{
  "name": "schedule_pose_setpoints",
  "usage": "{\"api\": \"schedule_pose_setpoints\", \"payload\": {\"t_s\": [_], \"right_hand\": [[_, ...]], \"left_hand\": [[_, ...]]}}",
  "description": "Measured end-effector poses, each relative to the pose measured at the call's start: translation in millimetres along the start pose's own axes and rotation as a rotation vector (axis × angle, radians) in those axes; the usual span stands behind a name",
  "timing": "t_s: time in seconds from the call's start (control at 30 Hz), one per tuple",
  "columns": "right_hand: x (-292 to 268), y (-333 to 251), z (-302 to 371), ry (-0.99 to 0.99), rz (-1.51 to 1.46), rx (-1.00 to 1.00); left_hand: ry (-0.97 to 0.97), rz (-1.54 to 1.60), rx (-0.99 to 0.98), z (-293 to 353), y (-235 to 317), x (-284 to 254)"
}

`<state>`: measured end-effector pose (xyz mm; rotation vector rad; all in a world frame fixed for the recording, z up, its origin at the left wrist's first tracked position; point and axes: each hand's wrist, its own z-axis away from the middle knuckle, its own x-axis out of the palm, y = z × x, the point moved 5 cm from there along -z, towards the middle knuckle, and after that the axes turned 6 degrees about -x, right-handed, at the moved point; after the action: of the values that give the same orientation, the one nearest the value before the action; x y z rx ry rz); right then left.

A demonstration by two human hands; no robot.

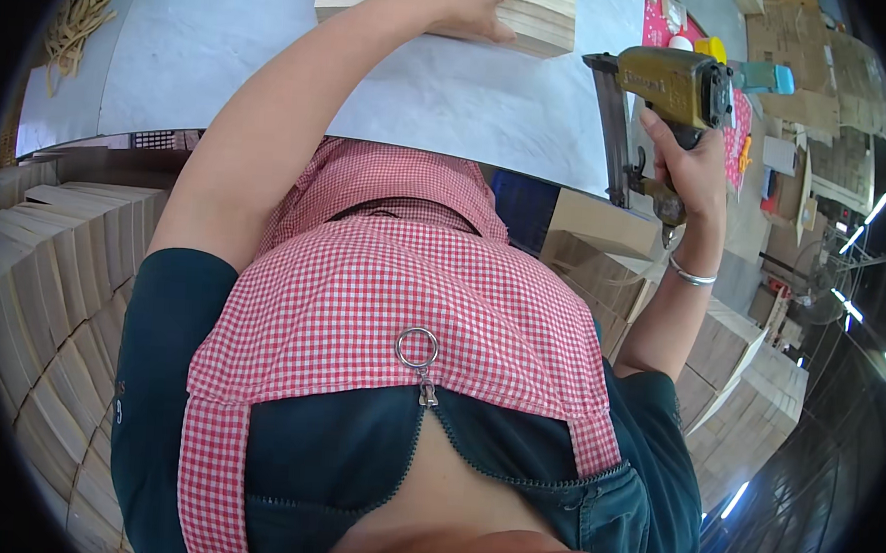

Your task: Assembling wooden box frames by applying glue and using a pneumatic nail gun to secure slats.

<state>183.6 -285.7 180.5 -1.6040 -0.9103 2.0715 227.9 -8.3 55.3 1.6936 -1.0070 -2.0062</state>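
My left hand (pixel 467 7) rests flat on a light wooden box piece (pixel 547 17) at the top of the view, on the pale worktable (pixel 224 55). My right hand (pixel 687 169) grips the handle of a brass-coloured pneumatic nail gun (pixel 674 83), held upright to the right of the wooden piece and apart from it. The gun's dark magazine (pixel 611 125) points down toward the table edge. A silver bangle (pixel 691 277) circles my right wrist. A red checked apron fills the middle of the view.
Stacks of light wooden boards (pixel 62 287) stand at my left, more stacked wooden boxes (pixel 739 362) at my right. A bundle of tan strips (pixel 81 7) lies at the table's far left. Cardboard and small bright items (pixel 774 79) crowd the upper right.
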Motion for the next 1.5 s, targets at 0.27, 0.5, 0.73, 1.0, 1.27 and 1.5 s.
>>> {"api": "schedule_pose_setpoints", "payload": {"t_s": [0.27,0.5,0.73,1.0,1.27,1.5], "right_hand": [[14,-11,-10,-0.035,0.059,0.026],[22,-15,-6,0.003,0.028,0.078],[20,-32,-13,-0.062,0.137,0.069],[7,-24,0,-0.013,0.145,0.054],[27,-38,-4,-0.087,0.065,-0.033],[35,-43,-15,-0.104,0.079,-0.053]], "left_hand": [[0.023,-0.021,0.045,-3,2,1],[0.013,-0.002,0.009,-5,-2,5],[-0.017,-0.007,-0.053,1,-13,1],[-0.197,-0.051,-0.424,84,-80,-43],[0.048,-0.055,-0.315,90,-34,-42],[0.167,-0.005,-0.258,89,-23,-35]]}}
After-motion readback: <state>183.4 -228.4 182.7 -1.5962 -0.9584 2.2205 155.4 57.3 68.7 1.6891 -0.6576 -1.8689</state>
